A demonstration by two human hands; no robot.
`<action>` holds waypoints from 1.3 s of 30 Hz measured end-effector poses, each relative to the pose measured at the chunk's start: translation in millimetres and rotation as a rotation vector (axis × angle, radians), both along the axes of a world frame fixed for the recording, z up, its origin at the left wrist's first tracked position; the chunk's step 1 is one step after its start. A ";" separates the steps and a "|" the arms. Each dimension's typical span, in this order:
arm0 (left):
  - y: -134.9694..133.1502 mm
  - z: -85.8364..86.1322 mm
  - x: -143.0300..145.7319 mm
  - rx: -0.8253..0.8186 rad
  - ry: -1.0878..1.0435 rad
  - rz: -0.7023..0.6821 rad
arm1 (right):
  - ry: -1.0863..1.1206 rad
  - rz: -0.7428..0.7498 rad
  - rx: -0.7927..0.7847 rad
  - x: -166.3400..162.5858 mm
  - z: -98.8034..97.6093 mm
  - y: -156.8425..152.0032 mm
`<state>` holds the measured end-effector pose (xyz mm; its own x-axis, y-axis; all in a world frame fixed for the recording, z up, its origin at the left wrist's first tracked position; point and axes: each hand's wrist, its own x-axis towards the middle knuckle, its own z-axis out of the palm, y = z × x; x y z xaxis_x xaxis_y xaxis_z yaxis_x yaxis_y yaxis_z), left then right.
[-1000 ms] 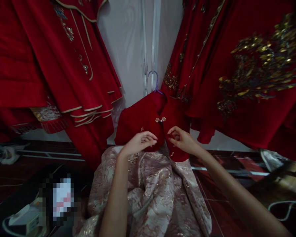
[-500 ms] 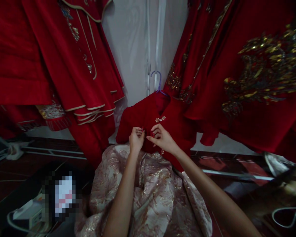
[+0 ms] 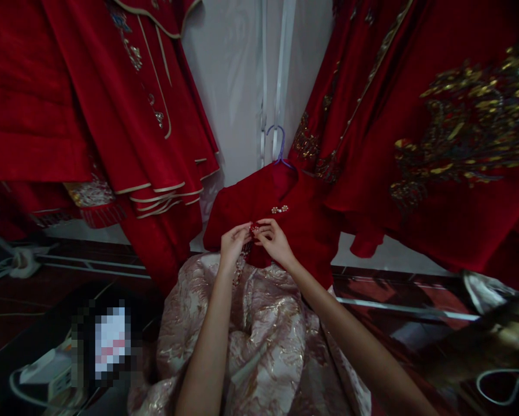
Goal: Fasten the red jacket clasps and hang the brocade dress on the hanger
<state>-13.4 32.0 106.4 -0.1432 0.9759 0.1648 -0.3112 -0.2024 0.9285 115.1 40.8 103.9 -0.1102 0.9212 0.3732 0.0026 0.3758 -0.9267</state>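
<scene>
A small red jacket (image 3: 242, 202) hangs on a purple hanger (image 3: 279, 141) before a white door, over a pale pink and gold brocade skirt (image 3: 268, 346). A pearl clasp (image 3: 279, 209) closes its front near the collar. My left hand (image 3: 232, 245) and my right hand (image 3: 275, 241) meet just below that clasp. Both pinch the jacket's front edges together at a second small fastener (image 3: 254, 229) between the fingertips.
Red embroidered robes (image 3: 125, 104) hang at the left, and gold-embroidered ones (image 3: 437, 133) at the right. A dark tiled floor (image 3: 393, 294) lies below. A white device with a cord (image 3: 38, 372) sits at the lower left, and cables (image 3: 12, 260) lie at the far left.
My hands have drawn together from apart on the jacket's two front edges. They now touch at the fastener below the pearl clasp, and the front gap has closed.
</scene>
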 end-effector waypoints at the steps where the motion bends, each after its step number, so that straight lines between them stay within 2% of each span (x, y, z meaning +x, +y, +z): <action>1: -1.0 1.2 -0.3 -0.002 0.013 -0.008 | 0.004 -0.009 0.007 0.2 -0.5 -0.4; 5: -4.8 5.7 -1.0 -0.015 0.060 -0.009 | -0.059 -0.078 0.055 0.9 0.7 -1.5; 11: -8.4 7.6 -0.8 -0.060 0.107 -0.036 | -0.229 -0.255 0.240 0.4 4.0 -7.7; 15: -7.7 7.5 0.7 -0.018 0.128 0.019 | -0.233 -0.253 0.264 -1.4 5.7 -11.8; 23: -1.4 0.1 1.2 0.063 0.140 0.041 | -0.293 -0.330 0.309 -4.0 8.0 -9.8; 26: -0.7 -2.7 0.8 0.044 0.145 0.060 | -0.307 -0.354 0.335 -4.5 10.3 -9.3; 29: 0.9 -4.2 -2.8 0.029 0.119 0.017 | -0.288 -0.278 0.278 0.3 14.4 -7.2; 34: 5.8 -9.7 -22.3 0.044 0.207 -0.012 | -0.164 0.030 0.050 35.0 13.0 -15.9; 36: 5.0 -13.8 -32.3 -0.007 0.346 -0.068 | -0.148 0.046 0.000 55.9 5.1 -26.9; 39: -1.1 -18.7 -41.3 -0.120 0.599 -0.237 | -0.229 0.010 -0.066 81.8 -12.9 -42.3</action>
<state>-54.7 30.9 87.7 0.1607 0.9863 0.0374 0.2435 -0.0763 0.9669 196.8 -1.4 91.0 -0.1948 0.9411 0.2765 0.2125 0.3157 -0.9248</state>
